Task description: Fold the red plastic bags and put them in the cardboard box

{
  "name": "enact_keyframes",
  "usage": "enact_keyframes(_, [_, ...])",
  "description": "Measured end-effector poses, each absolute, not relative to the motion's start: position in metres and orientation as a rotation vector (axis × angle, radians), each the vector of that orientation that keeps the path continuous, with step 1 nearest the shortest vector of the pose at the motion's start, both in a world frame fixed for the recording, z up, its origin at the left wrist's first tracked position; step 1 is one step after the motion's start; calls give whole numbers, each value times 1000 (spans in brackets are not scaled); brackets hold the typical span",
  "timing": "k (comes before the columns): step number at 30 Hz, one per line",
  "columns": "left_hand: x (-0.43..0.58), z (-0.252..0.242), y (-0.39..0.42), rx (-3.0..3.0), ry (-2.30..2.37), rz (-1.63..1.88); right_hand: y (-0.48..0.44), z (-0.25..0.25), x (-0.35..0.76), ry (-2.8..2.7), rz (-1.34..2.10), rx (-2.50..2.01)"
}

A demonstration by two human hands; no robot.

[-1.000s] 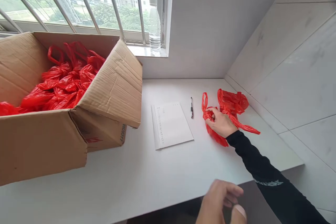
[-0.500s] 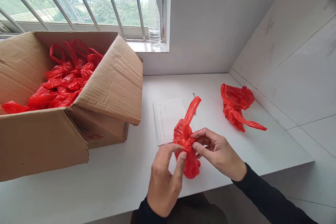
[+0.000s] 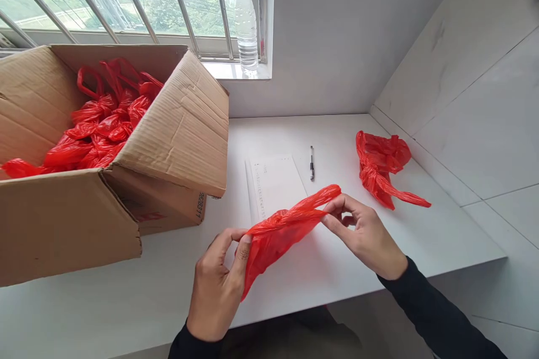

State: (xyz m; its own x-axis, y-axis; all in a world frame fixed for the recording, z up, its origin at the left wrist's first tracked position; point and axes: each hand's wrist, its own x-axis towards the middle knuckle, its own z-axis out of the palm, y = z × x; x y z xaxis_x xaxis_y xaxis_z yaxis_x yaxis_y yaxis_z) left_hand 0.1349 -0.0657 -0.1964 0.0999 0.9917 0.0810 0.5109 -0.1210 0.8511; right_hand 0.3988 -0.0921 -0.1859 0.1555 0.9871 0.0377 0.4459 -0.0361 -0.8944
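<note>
A red plastic bag (image 3: 280,238) is stretched out between my two hands, above the white table and partly over a white sheet of paper (image 3: 280,179). My left hand (image 3: 223,280) pinches its left end between thumb and fingers. At the upper right end, my right hand (image 3: 362,233) pinches the bag's edge, with a loop of red plastic standing just beyond the fingertips. Beside the paper lies a black and clear pen (image 3: 312,164). Another red bag (image 3: 381,168), knotted, rests farther right on the table.
An open cardboard box (image 3: 177,129) full of red bags (image 3: 101,129) takes up the left of the table (image 3: 168,291). A clear bottle (image 3: 246,28) stands on the sill by a barred window. A tiled wall (image 3: 484,118) borders the right side.
My hands have moved apart, the left one to the left and the right one slightly right. The bunched, knotted bag is now loosened and drawn out lengthwise. The pen shows fully.
</note>
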Motion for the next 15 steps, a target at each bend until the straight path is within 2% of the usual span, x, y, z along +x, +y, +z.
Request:
enact_keyframes(4, [136,-198,-64,1786,1377,883,-94,-181,384,-1663,598,-1543])
enact_keyframes(12, [156,-195,-61,2195,1209,977,-89,-181,362,-1681,689,-1434])
enact_keyframes(15, [150,-194,-55,2091,1291,1087,-90,-181,377,-1502,731,-1493])
